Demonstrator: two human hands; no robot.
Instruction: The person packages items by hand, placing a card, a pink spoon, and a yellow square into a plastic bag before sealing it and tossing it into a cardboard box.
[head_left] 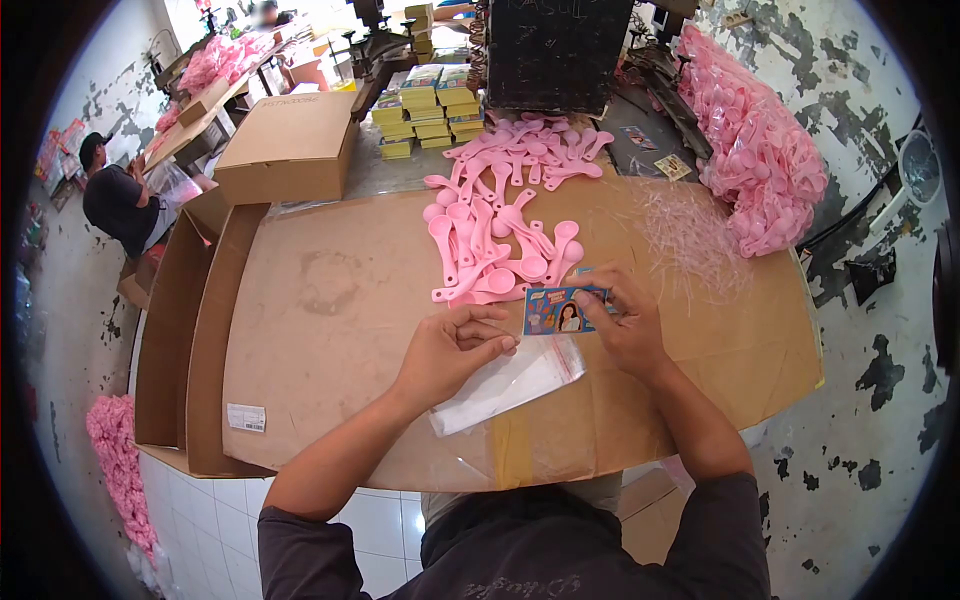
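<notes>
My right hand [625, 320] pinches a small printed card [555, 311], blue with a picture of a person on it, between thumb and fingers. Just left of the card, my left hand [455, 350] is loosely curled, with a gap between index finger and thumb; no held object shows in it. Beneath both hands lies a stack of clear plastic bags [515, 385], partly covered by the left hand. Beyond the card, a pile of pink plastic spoons [480, 235] spreads over the cardboard-covered table [340, 340].
Stacks of printed cards [425, 100] and a closed cardboard box [285, 145] stand at the back. Bagged pink spoons [755, 150] heap up at right, near thin plastic strips [690, 235]. An open long box [195, 330] borders the left edge. Another person [120, 200] is at far left.
</notes>
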